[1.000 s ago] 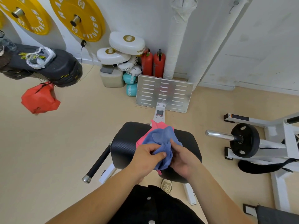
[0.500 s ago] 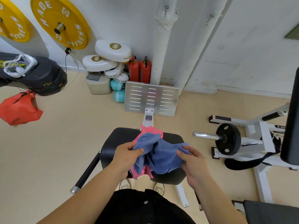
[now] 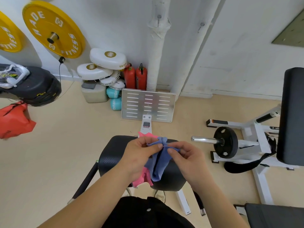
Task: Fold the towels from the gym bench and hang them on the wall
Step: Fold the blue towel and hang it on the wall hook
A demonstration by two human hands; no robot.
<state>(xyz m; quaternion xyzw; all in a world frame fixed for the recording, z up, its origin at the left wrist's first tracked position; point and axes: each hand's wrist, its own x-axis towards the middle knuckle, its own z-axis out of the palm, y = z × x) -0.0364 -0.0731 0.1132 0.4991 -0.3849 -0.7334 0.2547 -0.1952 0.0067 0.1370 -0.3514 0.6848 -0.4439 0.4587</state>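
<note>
A blue towel [image 3: 160,163] hangs in loose folds above the black padded gym bench [image 3: 111,159]. My left hand [image 3: 139,155] pinches its top edge on the left. My right hand [image 3: 187,157] pinches the same edge just to the right, thumbs close together. Under the blue towel lies a pink towel [image 3: 142,178], mostly hidden, with one corner showing beyond my hands and another hanging off the bench's near side. Two small hooks [image 3: 201,25] are fixed high on the white wall.
A slotted metal footplate [image 3: 148,104] stands beyond the bench. Red extinguishers [image 3: 135,76], white pads and teal gloves crowd the wall base. A weight machine with a black plate [image 3: 226,142] stands right. A black case and a red bag [image 3: 14,120] sit left.
Both hands have lifted the blue towel off the pink one and come together at its top edge, so it now hangs down between them instead of lying bunched.
</note>
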